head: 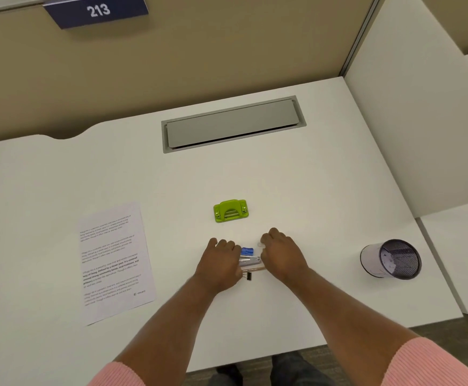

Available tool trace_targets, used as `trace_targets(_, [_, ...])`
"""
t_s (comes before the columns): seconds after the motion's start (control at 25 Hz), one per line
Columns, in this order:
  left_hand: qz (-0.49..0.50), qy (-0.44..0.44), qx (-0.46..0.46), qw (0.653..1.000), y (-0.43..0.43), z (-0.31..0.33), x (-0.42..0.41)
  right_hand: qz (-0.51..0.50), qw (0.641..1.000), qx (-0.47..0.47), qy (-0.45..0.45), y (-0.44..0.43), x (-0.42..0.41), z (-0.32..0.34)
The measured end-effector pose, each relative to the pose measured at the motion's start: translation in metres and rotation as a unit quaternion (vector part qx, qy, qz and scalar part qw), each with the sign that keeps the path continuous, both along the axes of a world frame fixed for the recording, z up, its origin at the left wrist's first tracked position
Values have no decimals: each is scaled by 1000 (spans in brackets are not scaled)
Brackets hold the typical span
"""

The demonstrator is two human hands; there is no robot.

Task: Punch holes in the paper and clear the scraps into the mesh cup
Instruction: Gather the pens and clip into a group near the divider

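Note:
A printed paper sheet (116, 260) lies flat on the white desk (311, 204) at the left. A green hole punch (230, 210) stands at the desk's middle, just beyond my hands. The mesh cup (391, 259) lies tipped on its side at the right, its mouth toward me. My left hand (220, 263) and my right hand (281, 253) sit close together with curled fingers around a small pile of stationery (249, 260): a blue clip, a silver stapler-like piece, a pencil and a black binder clip. What each hand actually holds is hidden.
A grey cable-tray lid (233, 123) is set into the desk at the back. Beige and white partition panels (422, 107) wall in the back and right sides. The desk's front edge runs just below my forearms.

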State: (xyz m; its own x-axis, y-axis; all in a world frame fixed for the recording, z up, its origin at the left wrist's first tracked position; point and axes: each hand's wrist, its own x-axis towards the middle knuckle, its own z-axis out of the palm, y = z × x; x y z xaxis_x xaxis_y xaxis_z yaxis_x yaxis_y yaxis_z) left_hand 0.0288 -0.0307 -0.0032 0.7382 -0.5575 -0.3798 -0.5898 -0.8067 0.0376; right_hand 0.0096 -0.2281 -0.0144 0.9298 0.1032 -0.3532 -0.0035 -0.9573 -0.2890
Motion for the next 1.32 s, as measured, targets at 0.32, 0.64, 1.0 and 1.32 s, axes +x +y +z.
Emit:
trace_targets(0.32, [-51, -26, -13, 998, -19, 15, 17, -38, 998, 31, -42, -28, 10, 11])
trace_targets(0.64, [64, -73, -119, 988, -98, 40, 75, -254, 962, 89, -40, -94, 57, 37])
trace_targets(1.0, [281, 71, -138, 947, -248, 23, 122, -369, 923, 105, -18, -175, 109, 21])
trace_targets(1.32, [321, 205, -265, 886, -301, -1, 137, -400, 909, 121, 2, -215, 124, -2])
